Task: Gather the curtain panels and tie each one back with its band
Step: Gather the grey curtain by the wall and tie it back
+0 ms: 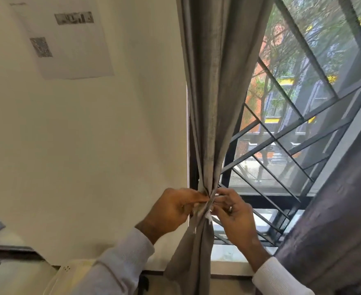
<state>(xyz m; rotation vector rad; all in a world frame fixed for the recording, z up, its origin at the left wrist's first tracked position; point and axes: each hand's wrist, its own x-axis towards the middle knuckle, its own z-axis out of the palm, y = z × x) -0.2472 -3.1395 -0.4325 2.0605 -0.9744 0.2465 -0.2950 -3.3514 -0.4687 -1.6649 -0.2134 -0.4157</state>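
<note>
Both hands [171,209] pinching band [208,206], curtain [211,124] gathered

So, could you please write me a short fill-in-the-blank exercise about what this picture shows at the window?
1. Both hands, the left hand and the right hand, work at the gathered ____ curtain panel.
2. The band they pinch is ____ in colour.
3. A sheet of paper hangs on the ____ to the left of the window.
4. Behind the window glass runs a dark metal ____.

Missing words: grey; white; wall; grille
</note>
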